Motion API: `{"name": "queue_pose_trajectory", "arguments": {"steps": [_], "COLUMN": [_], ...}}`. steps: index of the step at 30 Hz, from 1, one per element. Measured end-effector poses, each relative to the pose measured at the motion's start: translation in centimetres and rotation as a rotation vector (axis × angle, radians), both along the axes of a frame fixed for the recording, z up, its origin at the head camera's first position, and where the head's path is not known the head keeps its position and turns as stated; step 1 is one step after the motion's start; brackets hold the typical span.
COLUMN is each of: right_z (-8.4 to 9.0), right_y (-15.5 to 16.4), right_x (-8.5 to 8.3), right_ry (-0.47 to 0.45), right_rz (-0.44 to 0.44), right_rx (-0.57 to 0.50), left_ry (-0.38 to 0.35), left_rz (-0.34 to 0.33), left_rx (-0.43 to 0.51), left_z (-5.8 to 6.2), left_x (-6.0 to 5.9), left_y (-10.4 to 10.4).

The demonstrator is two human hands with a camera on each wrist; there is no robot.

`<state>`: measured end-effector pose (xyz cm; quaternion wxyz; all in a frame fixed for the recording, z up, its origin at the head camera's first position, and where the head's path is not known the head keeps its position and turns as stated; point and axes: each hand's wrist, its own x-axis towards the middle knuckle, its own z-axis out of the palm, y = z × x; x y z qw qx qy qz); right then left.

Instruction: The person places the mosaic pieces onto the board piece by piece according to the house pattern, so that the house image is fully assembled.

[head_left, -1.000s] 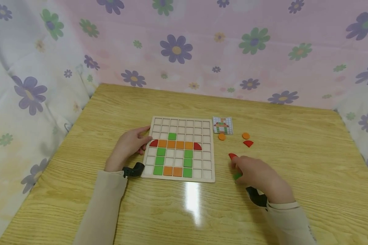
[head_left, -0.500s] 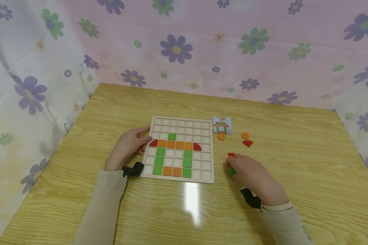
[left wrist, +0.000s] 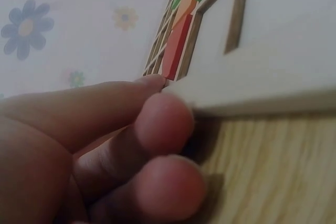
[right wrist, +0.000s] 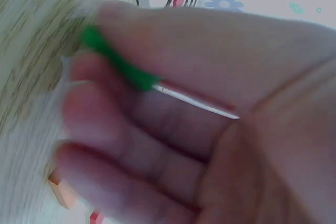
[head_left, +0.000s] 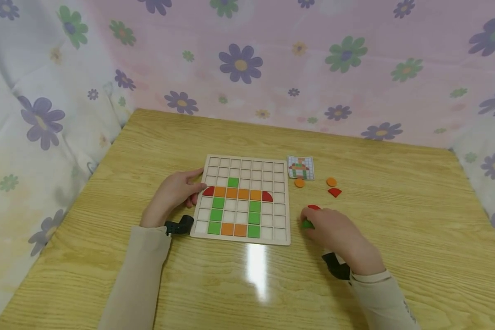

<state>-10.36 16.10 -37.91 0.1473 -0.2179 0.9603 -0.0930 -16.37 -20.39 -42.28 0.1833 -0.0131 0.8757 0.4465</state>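
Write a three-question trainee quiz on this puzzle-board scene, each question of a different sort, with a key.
1. True or false: the left hand rests against the left edge of the grid board.
2. What colour is the piece pinched by the right hand? A red, B green, C orange.
3. Fill in: beside the board's far right corner lies a small pattern ____.

Key: 1 true; 2 B; 3 card.
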Motion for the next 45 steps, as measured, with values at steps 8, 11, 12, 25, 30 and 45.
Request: {"name": "queue_pose_trajectory", "arguments": {"steps": [8,11,12,25,30,45], "right_z": [-0.6,-0.7,-0.7,-1.2,-1.1,-1.5], "right_y": [-0.9,-1.2,-1.4,-3.7,-4.8,-7.5], "right_x": [-1.6,-2.2,-2.4,-4.9,-5.7,-7.8], "right_ry": [0.096,0.076,0.070,-0.075,-0.114,-0.120], "right_rz": [-0.055,-0.076,-0.080,-0.115,-0.124,-0.174], "right_rx": [-0.167,-0.206,-0.214,-0.394,-0.457,-0.500], "left_ry": [0.003,0.016,0.016,0.007,0.021,0.012], "left_rz": [0.016,0.009,0.010,0.035,0.029,0.038], "left_rx": [0.056,0.044,0.047,0.086,0.047,0.013], "left_z": [-0.1,-0.1,-0.2,-0.1,-0.2,-0.1], "left_x": [0.1,0.1,0.1,0.3,0.2,0.0], "left_y": [-0.1,-0.1,-0.1,0.0,-0.1,0.0]}}
